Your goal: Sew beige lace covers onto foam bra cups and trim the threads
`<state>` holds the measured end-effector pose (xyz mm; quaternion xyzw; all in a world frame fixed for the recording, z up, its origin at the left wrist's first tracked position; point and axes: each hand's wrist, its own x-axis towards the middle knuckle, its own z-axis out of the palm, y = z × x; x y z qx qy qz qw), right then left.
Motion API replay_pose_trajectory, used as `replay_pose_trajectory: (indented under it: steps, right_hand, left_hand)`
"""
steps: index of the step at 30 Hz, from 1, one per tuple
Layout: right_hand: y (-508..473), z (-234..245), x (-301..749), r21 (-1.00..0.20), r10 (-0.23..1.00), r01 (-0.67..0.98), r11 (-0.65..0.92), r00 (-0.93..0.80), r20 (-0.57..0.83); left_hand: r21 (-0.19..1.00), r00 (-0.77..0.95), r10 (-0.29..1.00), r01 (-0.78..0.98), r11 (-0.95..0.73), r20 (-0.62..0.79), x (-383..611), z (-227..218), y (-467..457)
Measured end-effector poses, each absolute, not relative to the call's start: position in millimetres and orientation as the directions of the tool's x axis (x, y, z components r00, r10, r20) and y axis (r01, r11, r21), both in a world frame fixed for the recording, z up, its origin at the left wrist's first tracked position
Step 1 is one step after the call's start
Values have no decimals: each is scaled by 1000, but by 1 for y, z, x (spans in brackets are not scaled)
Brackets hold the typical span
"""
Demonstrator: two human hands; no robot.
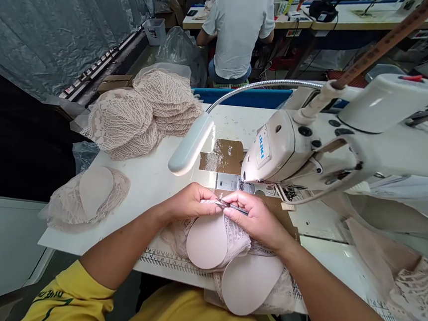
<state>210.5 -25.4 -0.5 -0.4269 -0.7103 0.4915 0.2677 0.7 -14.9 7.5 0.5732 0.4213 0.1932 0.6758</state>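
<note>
Your left thumb and fingers (213, 208) are pinched together on the far edge of the lace piece (236, 235), and your right hand (252, 215) grips a slim metal tool (240, 210), its fingertips meeting those of your left hand (191, 201). The tool's long axis runs roughly left to right, its narrow end pointing left and slightly far; it looks light and stiff, likely smooth, so best held along the shank, clear of the tip. The lace piece hangs below your fingers at the near edge of the table (119, 212), its length trailing near and right, with a pale cup (207, 242) and, nearer and to the right, a second pale cup (251, 284). Expect the lace to be light, limp and easily snagged, so take it by its firmer edge; the cups should be springy and rather smooth. Farther out, the sewing machine (275, 146) stands far and right, and a lace stack (143, 109) lies far left.
</note>
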Motion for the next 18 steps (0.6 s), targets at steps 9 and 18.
replay_pose_trajectory:
  steps: [9, 18]
  right_hand:
    - [-26, -1, 207, -949, 862, 285, 133, -505, -31]
    - [-32, 15, 239, -870, 889, 493, 19, -406, -210]
  left_hand:
    - [942, 590, 735, 234, 241, -334, 1, 12, -16]
    - [941, 566, 760, 282, 185, -319, -5, 7, -13]
